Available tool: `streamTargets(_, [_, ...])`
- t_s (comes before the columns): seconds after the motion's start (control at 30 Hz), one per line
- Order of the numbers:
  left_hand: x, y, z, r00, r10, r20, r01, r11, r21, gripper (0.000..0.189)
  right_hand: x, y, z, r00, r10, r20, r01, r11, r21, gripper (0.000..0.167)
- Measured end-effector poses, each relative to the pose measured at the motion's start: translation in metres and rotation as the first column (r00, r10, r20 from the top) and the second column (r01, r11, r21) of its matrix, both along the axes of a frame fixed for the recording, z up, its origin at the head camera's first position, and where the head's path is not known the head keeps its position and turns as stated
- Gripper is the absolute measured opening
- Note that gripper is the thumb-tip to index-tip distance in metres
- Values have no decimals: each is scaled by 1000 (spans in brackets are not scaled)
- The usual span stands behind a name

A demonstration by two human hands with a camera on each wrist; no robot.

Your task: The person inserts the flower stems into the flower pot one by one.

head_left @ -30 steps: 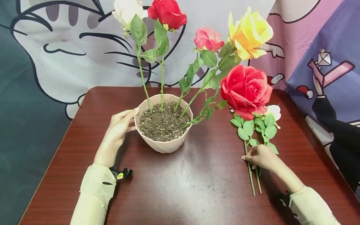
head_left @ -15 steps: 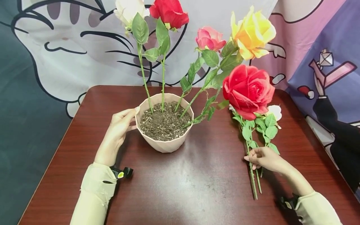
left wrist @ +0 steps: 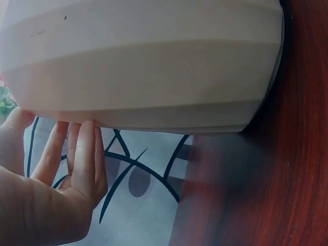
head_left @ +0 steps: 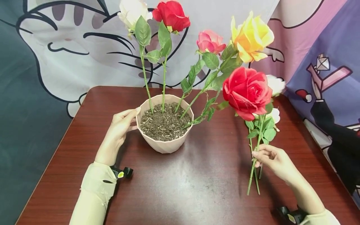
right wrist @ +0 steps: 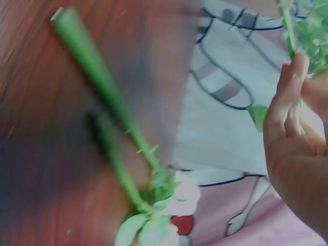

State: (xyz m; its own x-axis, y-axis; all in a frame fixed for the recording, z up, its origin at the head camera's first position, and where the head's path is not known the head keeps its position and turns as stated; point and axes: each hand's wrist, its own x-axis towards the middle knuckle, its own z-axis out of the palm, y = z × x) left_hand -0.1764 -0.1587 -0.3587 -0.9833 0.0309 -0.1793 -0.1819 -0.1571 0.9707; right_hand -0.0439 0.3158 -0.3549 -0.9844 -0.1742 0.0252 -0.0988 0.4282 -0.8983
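Note:
My left hand [head_left: 119, 131] holds the side of a pale pink, faceted flowerpot [head_left: 166, 146], its thumb at the rim and its fingers against the outer wall [left wrist: 154, 87]. Dark soil [head_left: 161, 126] fills the pot. My right hand [head_left: 277, 162] pinches the green stem [head_left: 251, 181] of a white rose [head_left: 275, 85], raised at a tilt. The red rose in front partly hides this flower. In the right wrist view, my right hand [right wrist: 292, 123] has its fingers at the stem [right wrist: 288, 31].
In the soil stand a white rose [head_left: 133, 14], a red rose [head_left: 172, 15], a pink rose [head_left: 211, 42], a yellow rose [head_left: 253, 37] and a large red rose [head_left: 247, 93] leaning right. More white roses [head_left: 275, 115] lie on the brown table [head_left: 180, 193]. A printed cloth [head_left: 92, 72] hangs behind.
My right hand has lifted one white rose from the stems lying on the table, its bloom rising behind the big red rose. The left hand stays at the pot.

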Motion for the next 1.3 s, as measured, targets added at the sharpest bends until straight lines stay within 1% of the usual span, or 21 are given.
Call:
streamTargets(0.03, [0,0,0,1000,1,1,-1,1000,-4,9,2,-3,3,999,-20,-46,19,1000,-23,5])
streamTargets(0.1, [0,-1,1,1000,1,3,-1,1000,-5,8,4,-9,8,987,-66,-146,59,997,-53,12])
streamTargets(0.2, [0,-1,1,1000,4,8,-4,1000,-6,8,6,-18,18,958,-130,-256,83,979,-187,18])
streamTargets(0.27, [1,-1,0,1000,1,5,-1,1000,-9,8,8,-24,25,930,-177,-321,87,957,-276,21])
streamTargets(0.33, [2,-1,0,1000,5,7,-5,1000,-15,8,10,-33,33,896,-230,-381,64,913,-403,19])
streamTargets(0.4, [2,0,-1,1000,6,9,-5,1000,-25,9,12,-45,44,848,-285,-447,30,868,-497,16])
streamTargets(0.43, [2,0,-1,1000,5,9,-4,1000,-30,8,13,-52,50,819,-311,-482,6,845,-535,11])
streamTargets(0.5, [2,0,-2,1000,5,13,-4,999,-43,8,16,-67,64,746,-358,-561,-71,795,-602,3])
streamTargets(0.53, [2,-1,-2,1000,3,12,-2,999,-49,7,17,-75,72,706,-386,-593,-101,774,-625,2])
streamTargets(0.6, [1,0,-2,1000,0,8,1,998,-59,6,19,-88,84,627,-433,-648,-151,749,-646,11])
streamTargets(0.67, [1,-1,-2,1000,5,6,-4,998,-63,6,18,-95,90,557,-454,-695,-209,734,-646,20])
streamTargets(0.7, [1,0,-2,1000,7,5,-6,998,-59,6,15,-97,91,532,-458,-712,-234,729,-643,23])
streamTargets(0.73, [1,0,-2,1000,8,6,-8,998,-56,6,14,-98,90,518,-455,-724,-256,725,-639,27])
streamTargets(0.8, [1,0,-2,1000,11,6,-10,999,-45,7,8,-98,87,511,-432,-743,-301,720,-625,33])
streamTargets(0.9, [0,1,-1,1000,9,1,-9,1000,-23,7,-3,-105,86,517,-389,-762,-349,718,-603,35])
streamTargets(0.93, [0,1,-1,1000,11,-1,-11,1000,-25,7,-6,-110,87,524,-371,-767,-363,717,-595,35])
streamTargets(1.07, [2,1,-1,1000,13,2,-13,999,-39,7,-19,-137,102,530,-295,-795,-408,733,-545,33])
streamTargets(1.13, [3,1,-1,1000,11,10,-11,998,-55,8,-23,-153,113,544,-242,-803,-417,753,-509,28])
streamTargets(1.23, [4,1,0,1000,3,13,-2,998,-58,9,-24,-181,132,573,-145,-807,-412,800,-436,20])
streamTargets(1.27, [4,1,0,1000,6,13,-5,998,-61,9,-25,-191,138,577,-112,-809,-407,819,-403,17])
streamTargets(1.3, [4,0,1,1000,7,10,-6,998,-65,9,-26,-201,142,572,-81,-816,-386,851,-356,14])
